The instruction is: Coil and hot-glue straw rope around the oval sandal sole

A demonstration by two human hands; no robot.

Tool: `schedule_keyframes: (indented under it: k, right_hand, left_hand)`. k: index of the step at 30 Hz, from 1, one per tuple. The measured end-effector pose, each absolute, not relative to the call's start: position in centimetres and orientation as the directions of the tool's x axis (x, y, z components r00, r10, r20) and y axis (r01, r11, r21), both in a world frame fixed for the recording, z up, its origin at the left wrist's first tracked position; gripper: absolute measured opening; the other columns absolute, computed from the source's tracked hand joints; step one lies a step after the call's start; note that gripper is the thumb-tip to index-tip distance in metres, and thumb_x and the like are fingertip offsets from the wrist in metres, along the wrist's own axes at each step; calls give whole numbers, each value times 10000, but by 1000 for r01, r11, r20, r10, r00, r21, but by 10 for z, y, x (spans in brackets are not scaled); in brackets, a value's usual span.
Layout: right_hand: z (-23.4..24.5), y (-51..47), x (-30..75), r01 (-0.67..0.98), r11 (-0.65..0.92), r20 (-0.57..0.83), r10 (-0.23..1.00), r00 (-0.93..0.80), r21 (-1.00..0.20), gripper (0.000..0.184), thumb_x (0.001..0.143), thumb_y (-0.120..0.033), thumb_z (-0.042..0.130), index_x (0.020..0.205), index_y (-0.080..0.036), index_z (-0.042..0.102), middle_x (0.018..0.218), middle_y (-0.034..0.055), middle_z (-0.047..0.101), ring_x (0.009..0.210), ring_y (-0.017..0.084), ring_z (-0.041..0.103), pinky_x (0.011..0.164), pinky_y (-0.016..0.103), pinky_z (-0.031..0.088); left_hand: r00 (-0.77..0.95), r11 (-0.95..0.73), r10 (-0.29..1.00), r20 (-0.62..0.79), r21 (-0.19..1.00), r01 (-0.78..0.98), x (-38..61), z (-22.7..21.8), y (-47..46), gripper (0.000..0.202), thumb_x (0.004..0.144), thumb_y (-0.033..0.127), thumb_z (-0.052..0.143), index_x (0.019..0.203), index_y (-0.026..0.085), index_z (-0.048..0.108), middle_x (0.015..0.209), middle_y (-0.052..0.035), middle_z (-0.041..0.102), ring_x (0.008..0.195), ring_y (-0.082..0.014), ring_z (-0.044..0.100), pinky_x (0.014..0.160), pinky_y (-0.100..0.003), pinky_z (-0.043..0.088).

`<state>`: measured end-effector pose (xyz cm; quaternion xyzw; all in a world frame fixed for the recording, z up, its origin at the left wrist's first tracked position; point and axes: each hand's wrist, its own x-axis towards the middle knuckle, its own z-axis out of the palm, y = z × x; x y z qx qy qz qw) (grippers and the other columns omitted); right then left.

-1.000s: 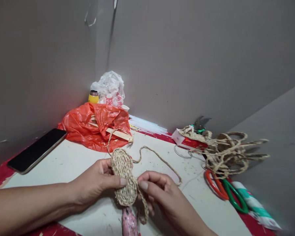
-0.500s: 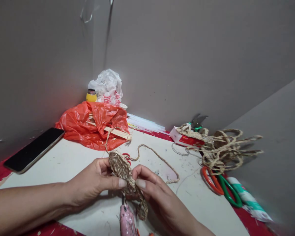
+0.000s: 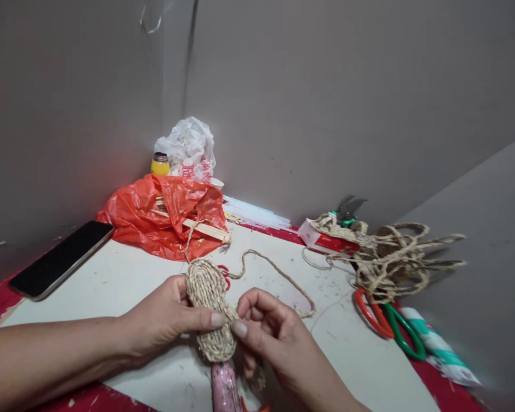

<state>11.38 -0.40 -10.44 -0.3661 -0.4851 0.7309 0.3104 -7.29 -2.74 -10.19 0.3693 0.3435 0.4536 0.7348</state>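
Observation:
My left hand (image 3: 171, 315) grips a small sole-shaped piece of coiled straw rope (image 3: 208, 292), thumb across its narrow middle. Its flat, ridged face is turned toward me. At its right edge, the thumb and fingers of my right hand (image 3: 270, 329) pinch the piece; part of a woven strip hangs below those fingers, partly hidden. A loose cord (image 3: 278, 270) trails from the piece over the white board. Directly beneath is a pink hot glue gun (image 3: 224, 386), its nozzle covered. Red scissor handles (image 3: 225, 276) show partly behind the piece.
A phone (image 3: 62, 260) lies at left beside a red plastic bag (image 3: 129, 220) with wooden sticks (image 3: 206, 230). White glue sticks (image 3: 257, 213) lie along the wall. Tangled straw braid (image 3: 390, 257), orange-and-green-handled scissors (image 3: 405, 332) and a white-and-teal roll (image 3: 440, 346) are at right.
The straw-rope piece has turned from a tilted, edge-on pose to show its flat face. My right fingers have shifted slightly along its right edge.

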Motion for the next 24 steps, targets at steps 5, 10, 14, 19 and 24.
schedule_keyframes:
  k: [5,10,14,19,24]
  right_hand:
    - [-99,-4,113,-136,-367,-251,820,-514,-920,301,686,-368,810,754,-175,589,435,-95,480,344,37,384,364,143,367]
    - [-95,-3,114,-154,-439,-305,798,-520,-885,280,727,-376,778,720,-164,595,404,-67,523,327,38,392,355,137,326]
    - [-93,-3,115,-201,-511,-331,761,-558,-836,263,732,-336,782,687,-157,596,398,-61,538,315,28,387,351,129,310]
    - [-93,-3,114,-210,-589,-382,715,-585,-781,256,713,-298,796,662,-153,592,390,-56,545,292,19,385,322,109,306]
    - [-95,-1,113,-192,-591,-385,704,-597,-783,279,695,-293,802,632,-154,568,346,-66,521,255,9,358,286,93,266]
  left_hand:
    - [339,312,923,-182,870,-381,-74,-104,-29,203,699,222,768,840,109,674,763,-61,707,677,-153,635,656,-259,486]
    - [367,313,915,-168,870,-381,-75,-103,-29,193,718,229,753,848,104,686,788,-71,715,698,-154,639,678,-262,485]
    - [358,310,917,-175,877,-367,-74,-102,-29,201,710,232,759,855,108,694,792,-65,714,711,-159,637,682,-263,481]
    - [347,285,923,-167,902,-325,-74,-100,-28,155,710,235,753,765,105,689,705,-32,690,628,-120,590,604,-217,447]
    - [333,276,927,-173,915,-295,-74,-102,-28,155,712,239,751,742,106,676,673,-12,668,606,-105,563,585,-205,430]
